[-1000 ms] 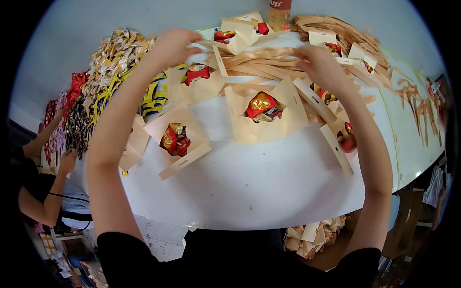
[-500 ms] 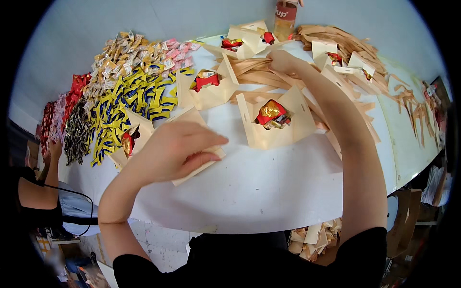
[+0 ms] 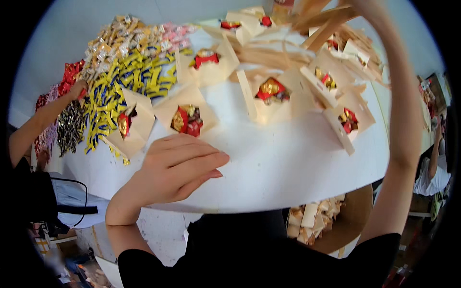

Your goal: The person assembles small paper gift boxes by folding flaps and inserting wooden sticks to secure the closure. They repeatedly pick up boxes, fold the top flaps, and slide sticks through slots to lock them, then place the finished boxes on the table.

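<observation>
My right hand [image 3: 364, 6] is raised at the top edge, partly cut off, closed round the ends of long tan ribbon strips [image 3: 330, 20] that hang down blurred. More tan ribbons [image 3: 269, 55] lie behind the boxes. My left hand [image 3: 185, 165] hovers at the front left, fingers pressed together and thumb underneath, with nothing visible in it. Just beyond its fingers stands an open cream box [image 3: 165, 109] holding red and gold wrapped sweets [image 3: 188, 120]. Another filled cream box [image 3: 248, 98] stands at the middle. Several similar boxes stand around, two of them at the right.
Yellow-and-blue wrapped sweets [image 3: 139, 77] form a pile at the left, beside beige [image 3: 115, 43], pink, black and red ones. Another person's arm [image 3: 48, 111] reaches in there. A carton [image 3: 353, 223] with folded cream pieces sits below the table's front edge. A cup [image 3: 282, 8] stands at the back.
My right hand has lifted the ribbons from among the boxes up to the top edge. My left hand has drawn back from the near box and its fingers closed together. The other person's arm has reached forward.
</observation>
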{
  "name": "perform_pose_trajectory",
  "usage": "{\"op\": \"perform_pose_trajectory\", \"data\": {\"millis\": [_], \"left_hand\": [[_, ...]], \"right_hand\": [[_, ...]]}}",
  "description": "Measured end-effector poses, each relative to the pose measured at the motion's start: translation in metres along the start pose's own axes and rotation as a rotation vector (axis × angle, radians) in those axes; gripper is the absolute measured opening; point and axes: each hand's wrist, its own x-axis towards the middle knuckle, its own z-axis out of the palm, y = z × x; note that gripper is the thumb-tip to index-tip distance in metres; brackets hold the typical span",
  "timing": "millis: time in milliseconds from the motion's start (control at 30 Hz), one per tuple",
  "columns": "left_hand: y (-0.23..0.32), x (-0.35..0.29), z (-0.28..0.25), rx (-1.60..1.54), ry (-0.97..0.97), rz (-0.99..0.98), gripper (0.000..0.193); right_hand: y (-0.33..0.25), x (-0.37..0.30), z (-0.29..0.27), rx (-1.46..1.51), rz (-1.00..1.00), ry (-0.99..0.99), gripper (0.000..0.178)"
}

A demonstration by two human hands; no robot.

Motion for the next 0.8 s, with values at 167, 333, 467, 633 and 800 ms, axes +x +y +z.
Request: {"op": "perform_pose_trajectory", "data": {"millis": [167,333,467,633,800], "left_hand": [[0.013,-0.019,0.01,0.439,0.244,0.081,0.033],[-0.015,-0.047,0.07,0.685,0.152,-0.154,0.052],[-0.026,-0.048,0.087,0.791,0.12,-0.115,0.053],[-0.042,-0.05,0.093,0.781,0.095,-0.124,0.047],[0.012,-0.059,0.097,0.609,0.132,0.121,0.037]], "right_hand": [[-0.077,-0.184,-0.032,-0.164,-0.298,-0.172,0.038],[-0.101,-0.319,0.013,-0.282,-0.007,-0.519,0.017],[-0.065,-0.31,0.036,-0.335,0.328,-0.516,0.022],[0.003,-0.291,0.056,-0.445,0.323,-0.425,0.029],[0.036,-0.294,0.053,-0.513,0.258,-0.441,0.035]]}}
